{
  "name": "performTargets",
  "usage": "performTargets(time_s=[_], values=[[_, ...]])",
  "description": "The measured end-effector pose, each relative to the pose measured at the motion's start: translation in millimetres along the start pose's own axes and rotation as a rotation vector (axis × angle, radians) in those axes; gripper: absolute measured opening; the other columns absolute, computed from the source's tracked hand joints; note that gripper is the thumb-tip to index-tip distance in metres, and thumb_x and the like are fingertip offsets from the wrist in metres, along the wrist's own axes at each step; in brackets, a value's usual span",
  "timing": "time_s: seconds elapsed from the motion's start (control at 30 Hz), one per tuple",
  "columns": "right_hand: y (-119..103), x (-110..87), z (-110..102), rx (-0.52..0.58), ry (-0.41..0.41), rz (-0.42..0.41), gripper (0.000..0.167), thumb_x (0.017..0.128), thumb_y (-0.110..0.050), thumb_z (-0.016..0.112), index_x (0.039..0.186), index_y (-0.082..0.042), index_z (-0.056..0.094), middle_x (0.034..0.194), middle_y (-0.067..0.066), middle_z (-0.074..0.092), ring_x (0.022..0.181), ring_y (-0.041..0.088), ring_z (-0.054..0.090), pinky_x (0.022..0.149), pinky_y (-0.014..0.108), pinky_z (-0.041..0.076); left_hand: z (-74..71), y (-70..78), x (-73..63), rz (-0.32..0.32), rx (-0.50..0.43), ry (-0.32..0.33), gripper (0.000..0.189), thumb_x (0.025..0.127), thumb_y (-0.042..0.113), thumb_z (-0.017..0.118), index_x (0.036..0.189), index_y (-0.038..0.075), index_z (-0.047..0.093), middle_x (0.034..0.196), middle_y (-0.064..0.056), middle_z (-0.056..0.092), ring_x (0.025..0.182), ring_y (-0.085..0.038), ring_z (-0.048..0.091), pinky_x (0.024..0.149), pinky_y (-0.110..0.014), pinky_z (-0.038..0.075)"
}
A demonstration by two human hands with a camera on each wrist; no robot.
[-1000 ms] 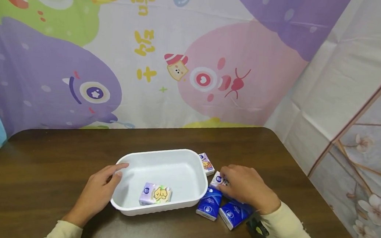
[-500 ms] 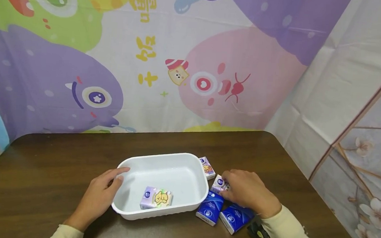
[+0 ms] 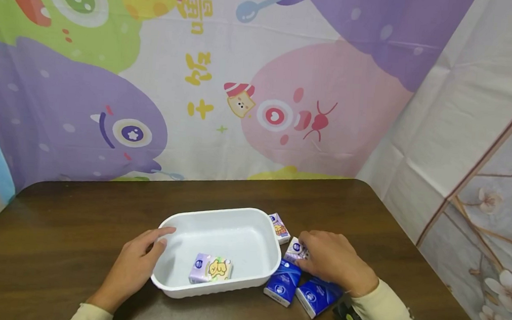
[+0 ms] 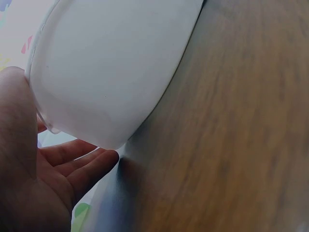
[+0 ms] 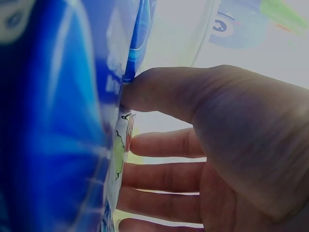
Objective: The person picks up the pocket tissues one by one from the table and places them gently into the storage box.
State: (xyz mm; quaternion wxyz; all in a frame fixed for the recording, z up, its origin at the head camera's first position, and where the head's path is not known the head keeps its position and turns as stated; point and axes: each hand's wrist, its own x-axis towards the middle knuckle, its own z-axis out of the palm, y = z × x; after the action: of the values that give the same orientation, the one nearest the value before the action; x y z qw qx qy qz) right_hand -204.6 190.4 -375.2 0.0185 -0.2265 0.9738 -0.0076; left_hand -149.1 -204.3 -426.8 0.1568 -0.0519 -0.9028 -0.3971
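A white tray [image 3: 242, 253] stands on the table, with a lilac tissue pack [image 3: 210, 268] printed with a yellow bear inside. My left hand [image 3: 130, 265] is at its left end, index finger over the rim. In the left wrist view the lower fingers [image 4: 91, 174] lie fairly straight against the tray's outer wall. Right of the tray, my right hand [image 3: 335, 262] pinches a white-and-purple tissue pack [image 3: 294, 249], its thumb on the near side; the hand hides part of the pack. Two blue tissue packs [image 3: 283, 283] [image 3: 315, 295] lie just in front, close to the right wrist.
Another purple cartoon tissue pack [image 3: 279, 228] lies by the tray's far right corner. The dark wood table [image 3: 78, 222] reaches back to a cartoon-printed cloth [image 3: 203, 151]; a pale flowered cloth [image 3: 482, 235] hangs at the right. A black strap device [image 3: 347, 317] shows at the right wrist.
The head view has tilted slightly, so everything sits a little lower in the picture. Both hands keep nearly the same places by the tray and the packs.
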Motion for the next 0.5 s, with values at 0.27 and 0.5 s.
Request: performTargets(time_s=[0.27,0.5], values=[[2.4,-0.7,-1.7,-0.008,0.031,-0.025,0.042,0.084,-0.041,0.079,0.113,-0.013,0.067,0.093,-0.001,0.068,0.080,0.015,0.063,0.072,0.039,0.055,0.3,0.5,1.2,-0.002,-0.019,-0.001,0.028,0.102,0.017,0.056,0.128,0.017,0.069,0.127,-0.009,0.066,0.115,-0.024,0.059,0.091,-0.037,0.047],[2.4,-1.9,-3.2,-0.010,0.042,-0.026,0.042,0.085,-0.042,0.077,0.114,-0.013,0.066,0.091,-0.002,0.067,0.078,0.014,0.062,0.071,0.037,0.055,-0.1,0.4,0.0,0.012,-0.019,0.007,0.028,0.102,0.015,0.058,0.127,0.017,0.070,0.125,-0.007,0.068,0.113,-0.022,0.059,0.089,-0.030,0.047]])
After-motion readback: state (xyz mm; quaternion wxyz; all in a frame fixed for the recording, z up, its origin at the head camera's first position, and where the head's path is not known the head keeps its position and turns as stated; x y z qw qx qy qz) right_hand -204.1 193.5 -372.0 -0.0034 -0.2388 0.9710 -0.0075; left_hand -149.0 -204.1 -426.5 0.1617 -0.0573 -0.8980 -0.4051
